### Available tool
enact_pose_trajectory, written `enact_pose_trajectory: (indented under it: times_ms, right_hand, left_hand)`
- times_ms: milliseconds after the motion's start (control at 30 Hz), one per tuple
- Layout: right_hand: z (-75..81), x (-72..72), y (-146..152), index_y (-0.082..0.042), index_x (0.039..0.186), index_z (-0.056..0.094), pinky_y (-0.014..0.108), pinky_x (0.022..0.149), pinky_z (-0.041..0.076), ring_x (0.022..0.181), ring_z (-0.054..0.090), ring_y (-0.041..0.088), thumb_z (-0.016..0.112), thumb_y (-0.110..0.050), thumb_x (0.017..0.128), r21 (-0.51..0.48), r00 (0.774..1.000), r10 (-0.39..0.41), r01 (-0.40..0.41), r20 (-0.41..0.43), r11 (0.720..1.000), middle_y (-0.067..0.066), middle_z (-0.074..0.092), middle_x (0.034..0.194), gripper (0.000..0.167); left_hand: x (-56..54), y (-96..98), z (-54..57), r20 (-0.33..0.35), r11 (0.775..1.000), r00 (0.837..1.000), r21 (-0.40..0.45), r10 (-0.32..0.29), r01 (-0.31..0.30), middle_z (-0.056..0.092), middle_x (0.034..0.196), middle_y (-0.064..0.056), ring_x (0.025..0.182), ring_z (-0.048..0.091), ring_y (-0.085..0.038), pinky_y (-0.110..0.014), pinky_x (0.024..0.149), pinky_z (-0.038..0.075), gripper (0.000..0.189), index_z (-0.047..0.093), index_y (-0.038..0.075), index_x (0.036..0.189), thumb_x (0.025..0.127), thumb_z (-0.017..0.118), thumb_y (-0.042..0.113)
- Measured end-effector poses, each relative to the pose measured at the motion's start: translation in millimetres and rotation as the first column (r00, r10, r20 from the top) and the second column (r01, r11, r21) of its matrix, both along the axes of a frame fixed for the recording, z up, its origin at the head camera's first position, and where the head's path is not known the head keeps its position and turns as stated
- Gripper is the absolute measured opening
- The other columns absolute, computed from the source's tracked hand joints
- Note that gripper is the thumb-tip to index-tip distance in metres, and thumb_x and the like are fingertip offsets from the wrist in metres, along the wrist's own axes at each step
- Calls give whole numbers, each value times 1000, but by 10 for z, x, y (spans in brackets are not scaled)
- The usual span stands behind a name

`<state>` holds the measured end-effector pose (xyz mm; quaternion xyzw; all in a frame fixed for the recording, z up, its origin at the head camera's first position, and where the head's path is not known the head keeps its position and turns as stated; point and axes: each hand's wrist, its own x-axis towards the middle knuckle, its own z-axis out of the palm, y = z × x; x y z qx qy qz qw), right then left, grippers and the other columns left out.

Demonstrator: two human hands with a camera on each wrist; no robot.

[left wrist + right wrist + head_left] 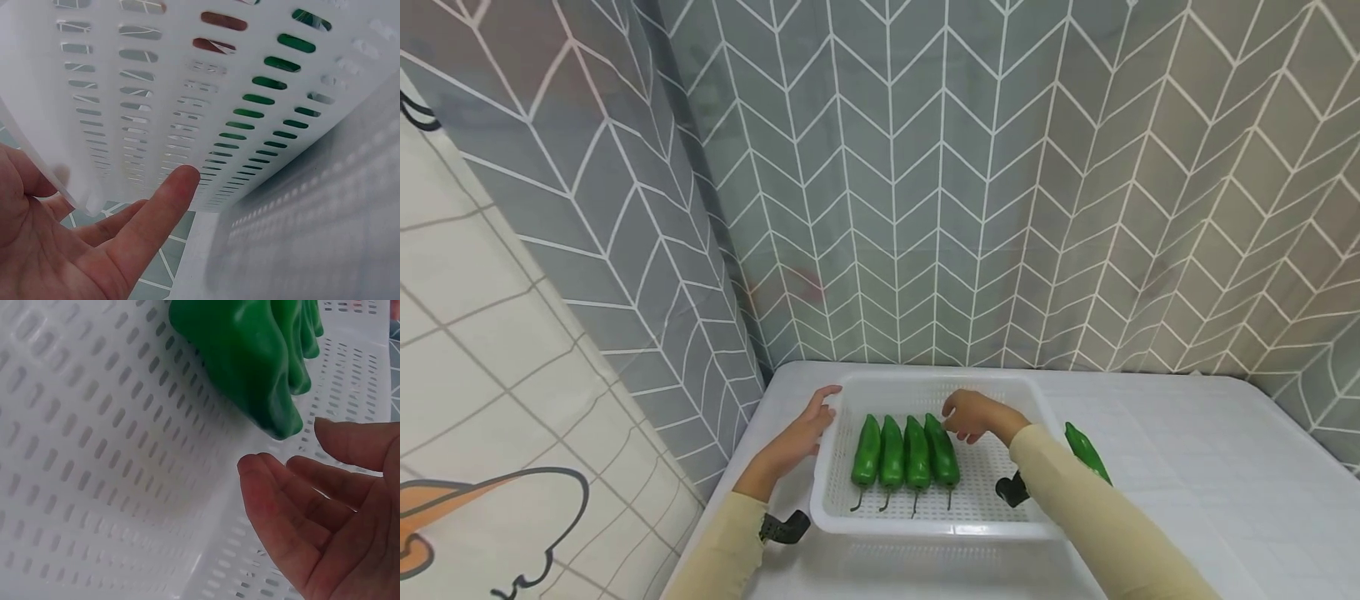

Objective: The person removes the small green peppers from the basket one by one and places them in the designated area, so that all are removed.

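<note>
A white perforated plastic basket (992, 528) holds several green peppers (917, 454) in a row, tips toward the far side and stems toward the near side. My left hand (801, 429) grips the basket's left rim. In the left wrist view a finger (159, 219) lies against the outer wall. Over the basket, by the tip of the rightmost pepper (244, 362), is my right hand (325, 512). Its fingers are loosely bent, apart from the thumb, with nothing between them. Another green pepper (1086, 450) lies on the table right of the basket, partly hidden by the right sleeve.
The basket stands on a white-covered table (1210, 467). A grey curtain (917, 208) with white chevron lines hangs behind the table and along its left side. Both wrists wear small black cameras, and the left one (786, 527) is beside the basket's near left corner.
</note>
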<state>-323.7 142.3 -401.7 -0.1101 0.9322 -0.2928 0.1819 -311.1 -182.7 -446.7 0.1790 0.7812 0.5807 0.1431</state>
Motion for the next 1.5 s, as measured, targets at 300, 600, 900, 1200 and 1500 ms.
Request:
enact_pose_trajectory:
  times_ms: [300, 600, 900, 1200, 1500]
  right_hand:
    - [-42, -11, -38, 12, 129, 58, 38, 69, 61, 86, 71, 29, 64, -3, 97, 11, 1000, 18, -19, 23, 1000, 16, 70, 92, 36]
    - [-82, 24, -28, 13, 131, 57, 39, 68, 61, 84, 72, 29, 63, -3, 97, 18, 998, 26, -27, 56, 999, 14, 70, 86, 37]
    - [-108, 18, -68, 14, 130, 57, 40, 68, 61, 80, 72, 28, 60, 1, 98, -19, 995, 20, -18, 95, 1000, 14, 70, 87, 34]
    - [-121, -4, -96, 10, 132, 56, 37, 65, 61, 77, 71, 26, 60, 1, 99, -25, 995, 7, -4, 103, 1000, 14, 68, 87, 35]
    - [-77, 1, -80, 11, 136, 54, 36, 66, 61, 78, 70, 27, 61, 0, 98, -14, 997, 5, -4, 82, 1000, 16, 67, 95, 39]
  left_hand:
    - [-27, 4, -5, 13, 1000, 1000, 13, 5, -5, 41, 148, -22, 123, 57, -35, -47, 87, 56, 46, 16, 24, 158, 114, 29, 28]
    - [-26, 5, -33, 3, 999, 1000, 20, -25, 25, 39, 149, -24, 125, 55, -37, -48, 87, 56, 48, 14, 23, 159, 114, 29, 29]
    - [-33, -5, -23, 0, 1000, 1000, 10, -24, 24, 39, 148, -24, 124, 56, -35, -48, 89, 55, 47, 14, 23, 158, 114, 28, 30]
    - [-22, -14, -6, 3, 1000, 1000, 10, -28, 28, 39, 148, -25, 123, 57, -35, -48, 88, 56, 49, 12, 21, 159, 114, 29, 30]
    - [-29, -16, 11, 9, 999, 999, 15, -34, 34, 38, 148, -25, 124, 56, -36, -46, 87, 56, 48, 12, 21, 159, 114, 27, 27]
